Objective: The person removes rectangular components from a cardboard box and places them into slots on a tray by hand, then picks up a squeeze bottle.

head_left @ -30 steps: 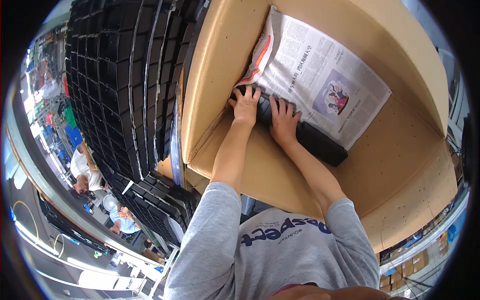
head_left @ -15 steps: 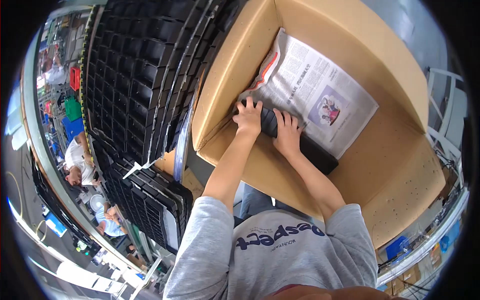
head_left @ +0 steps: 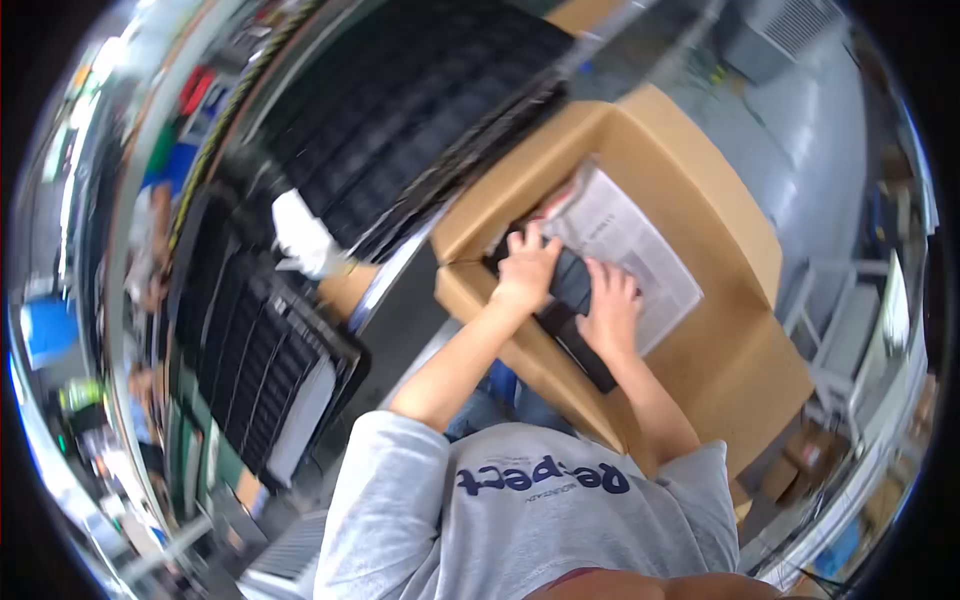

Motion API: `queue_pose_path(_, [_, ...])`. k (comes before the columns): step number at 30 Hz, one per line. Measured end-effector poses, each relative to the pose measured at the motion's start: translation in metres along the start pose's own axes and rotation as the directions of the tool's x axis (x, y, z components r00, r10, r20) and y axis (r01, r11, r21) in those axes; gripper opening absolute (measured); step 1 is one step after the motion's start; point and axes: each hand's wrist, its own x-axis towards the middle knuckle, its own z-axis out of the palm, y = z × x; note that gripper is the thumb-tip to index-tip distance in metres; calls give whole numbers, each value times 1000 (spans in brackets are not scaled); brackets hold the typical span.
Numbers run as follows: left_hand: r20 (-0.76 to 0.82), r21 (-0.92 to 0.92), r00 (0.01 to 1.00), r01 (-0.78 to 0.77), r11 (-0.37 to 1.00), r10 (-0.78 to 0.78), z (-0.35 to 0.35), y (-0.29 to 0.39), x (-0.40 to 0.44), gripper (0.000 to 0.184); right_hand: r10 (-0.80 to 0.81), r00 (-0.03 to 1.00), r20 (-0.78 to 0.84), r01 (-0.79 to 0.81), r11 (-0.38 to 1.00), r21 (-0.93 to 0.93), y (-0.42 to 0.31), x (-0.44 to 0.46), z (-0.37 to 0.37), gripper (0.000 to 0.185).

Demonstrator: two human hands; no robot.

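In the head view, a cardboard box (head_left: 700, 400) stands open in front of me. A printed newspaper sheet (head_left: 640, 245) lies inside it, against the far left wall. Along the near wall sit black block-like pieces (head_left: 570, 282), whose exact kind I cannot make out. My left hand (head_left: 528, 270) curls its fingers over the left end of the dark pieces. A short way to the right, my right hand (head_left: 610, 315) is bent over the same row, fingertips at its far side. Both palms face down, and the undersides of the pieces are hidden.
Stacked black gridded trays (head_left: 400, 110) stand left of the box, with another black stack (head_left: 250, 350) nearer. A white crumpled thing (head_left: 300, 235) is between them. White metal framing (head_left: 840, 320) and small cartons (head_left: 805, 460) are at the right. Blurred people are at far left.
My view has turned and pulled back, so the box looks smaller and more of the floor shows. Both hands stay on the black pieces. The white crumpled thing shows larger beside the trays.
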Motion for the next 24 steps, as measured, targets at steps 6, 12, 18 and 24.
queue_pose_path(6, [-234,-44,961,139,989,-146,-87,-37,-64,56,-315,934,-170,318,948,-8,-65,1,-55,85])
queue_pose_path(12, [-410,-99,829,373,923,-379,-146,-114,-191,67,-661,732,-168,670,742,-1,-190,-8,-78,85])
queue_pose_path(18, [-338,-222,610,688,691,-716,-142,-209,-316,81,-864,496,-86,866,500,-24,-336,-37,-42,84])
queue_pose_path(24, [-143,-286,442,838,465,-885,-131,-308,-419,81,-956,286,62,958,287,20,-471,-59,23,84])
